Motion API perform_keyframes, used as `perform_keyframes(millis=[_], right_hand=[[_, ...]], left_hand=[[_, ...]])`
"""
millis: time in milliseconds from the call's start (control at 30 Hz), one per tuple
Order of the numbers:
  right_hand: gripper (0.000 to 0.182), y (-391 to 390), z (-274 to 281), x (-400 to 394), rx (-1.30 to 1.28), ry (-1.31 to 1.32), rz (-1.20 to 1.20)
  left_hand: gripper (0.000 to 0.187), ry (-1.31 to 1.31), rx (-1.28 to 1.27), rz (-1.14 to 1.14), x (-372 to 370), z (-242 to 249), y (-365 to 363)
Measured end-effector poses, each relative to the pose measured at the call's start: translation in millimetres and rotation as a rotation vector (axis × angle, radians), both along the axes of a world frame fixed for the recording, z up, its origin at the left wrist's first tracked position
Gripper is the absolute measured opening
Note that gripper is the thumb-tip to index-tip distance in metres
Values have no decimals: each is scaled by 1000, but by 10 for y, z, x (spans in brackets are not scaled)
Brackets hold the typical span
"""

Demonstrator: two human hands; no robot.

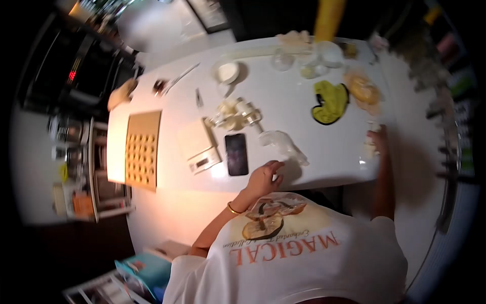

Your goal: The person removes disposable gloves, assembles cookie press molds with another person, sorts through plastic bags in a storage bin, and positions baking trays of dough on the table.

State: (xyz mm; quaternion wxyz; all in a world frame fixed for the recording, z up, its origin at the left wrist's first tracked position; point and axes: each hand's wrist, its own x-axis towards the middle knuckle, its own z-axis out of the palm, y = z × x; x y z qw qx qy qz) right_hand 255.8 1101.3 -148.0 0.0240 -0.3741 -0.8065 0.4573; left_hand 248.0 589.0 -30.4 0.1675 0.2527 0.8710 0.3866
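A bright white, glossy table [172, 106] fills the room in front of you, and here's how you stand. Your left hand [266, 178] is at the near edge, fingers loosely bent and partly spread, just short of a crumpled, whitish plastic piece [283, 144]. Over at the far right, your right hand [378, 141] is up against a small, blurry white item [371, 144]; whether you're pinching it, I can't tell. Just beyond your left hand, slightly left: a black, rectangular smartphone [237, 154], then a white, flat digital scale [205, 159]. Ahead of that hand, a cluster of pale, blurred pieces [235, 114]. Ahead and left of your right hand, bright yellow-green, black-edged cloth [330, 103]! Well left of both hands, a brown, rectangular board [147, 121] carries rows of small golden rounds.
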Motion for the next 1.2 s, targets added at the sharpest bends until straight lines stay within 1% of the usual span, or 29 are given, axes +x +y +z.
perform_keyframes(millis=[33,100,133,167,200,233,300,333,367,400,433,467,500,533,567,600,633,667,733,800,833,867,900,967,1000,1033,1067,1167,1200], right_hand=[[67,77,21,-44,92,-31,72],[76,176,21,-176,180,-234,103],[76,133,64,-229,185,-237,138],[77,62,130,-242,431,-356,94],[78,-42,257,-265,681,-466,34],[78,-278,483,-285,690,-465,41],[74,-775,884,-298,902,-241,67],[62,-710,472,-351,872,68,140],[54,-1048,255,-478,613,262,145],[47,-1604,431,-596,335,229,385],[46,-2365,789,-665,202,256,473],[45,-2942,771,-734,240,243,483],[49,-3394,869,-802,302,293,595],[51,-3686,775,-963,395,257,781],[53,-4002,544,-1099,453,102,809],[60,-4226,485,-1199,470,73,810],[64,-4378,429,-1273,500,22,788],[62,-4450,305,-1353,473,19,763],[51,-4444,384,-1399,436,105,681],[48,-4373,477,-1411,393,106,661],[43,-4323,532,-1430,322,198,594],[37,-4269,601,-1452,251,294,527],[37,-4188,716,-1454,253,286,519],[29,-3895,970,-1371,-109,155,519],[22,-3706,1017,-1298,-166,242,489],[23,-3466,1185,-1231,-227,234,497],[20,-3211,1302,-1151,-246,342,468],[15,-2253,1601,-1175,90,612,492],[15,-1982,1762,-1259,217,540,423]], left_hand=[[33,1,-23,91,-4,36,-68],[30,96,-71,325,-54,-89,-356],[30,53,-45,439,-109,-98,-529],[30,8,-16,543,-163,-98,-713],[31,146,-42,614,-225,-106,-869],[33,285,-68,677,-303,-114,-1020],[39,360,-105,736,-550,-141,-1336],[45,302,-115,724,-716,-89,-1426],[51,242,-125,701,-871,-7,-1453],[63,4,-110,710,-1023,93,-1413],[65,-53,-71,683,-1181,4,-1387],[69,-27,-59,677,-1308,-95,-1328],[73,-4,-43,661,-1436,-162,-1234],[73,34,-30,662,-1523,-127,-1118],[64,179,-39,610,-1654,-328,-1122],[50,331,-17,604,-1749,-477,-1090],[39,318,91,616,-1796,-509,-1058],[34,329,87,596,-1833,-548,-1066],[24,368,138,620,-1786,-358,-1015],[22,245,293,638,-1796,-340,-1066],[18,253,337,631,-1805,-286,-1096],[16,171,416,624,-1796,-125,-1081],[14,93,492,616,-1809,35,-1074],[12,-36,602,651,-1861,153,-1066],[12,-77,670,643,-1850,358,-969],[12,-75,669,645,-1861,480,-878],[11,-44,728,615,-1883,576,-776],[10,18,805,608,-2024,846,-284],[11,6,833,628,-2116,924,-40]])
